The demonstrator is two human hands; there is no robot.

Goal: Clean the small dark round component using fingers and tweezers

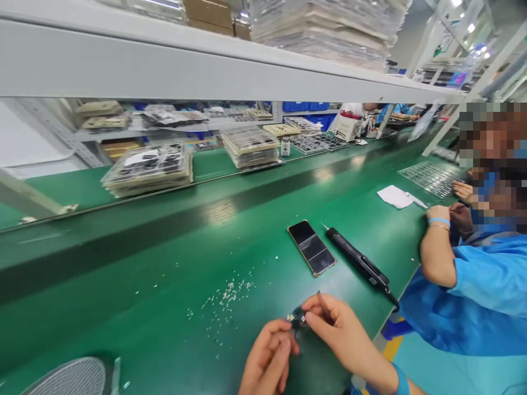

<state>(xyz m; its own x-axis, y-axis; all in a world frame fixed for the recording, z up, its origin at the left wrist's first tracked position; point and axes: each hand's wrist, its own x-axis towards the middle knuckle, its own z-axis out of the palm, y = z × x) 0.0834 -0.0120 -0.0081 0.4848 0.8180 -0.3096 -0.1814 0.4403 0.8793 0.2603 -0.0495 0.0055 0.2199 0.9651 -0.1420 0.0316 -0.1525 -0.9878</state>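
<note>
Left hand [267,356] and right hand [337,326] both pinch a tiny dark part [299,319] (light, likely fragile; hold edges), phone [312,247] at 12 o'clock.

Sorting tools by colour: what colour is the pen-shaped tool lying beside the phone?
Black, seen in the head view: the pen-shaped tool lies right of the phone.
</note>
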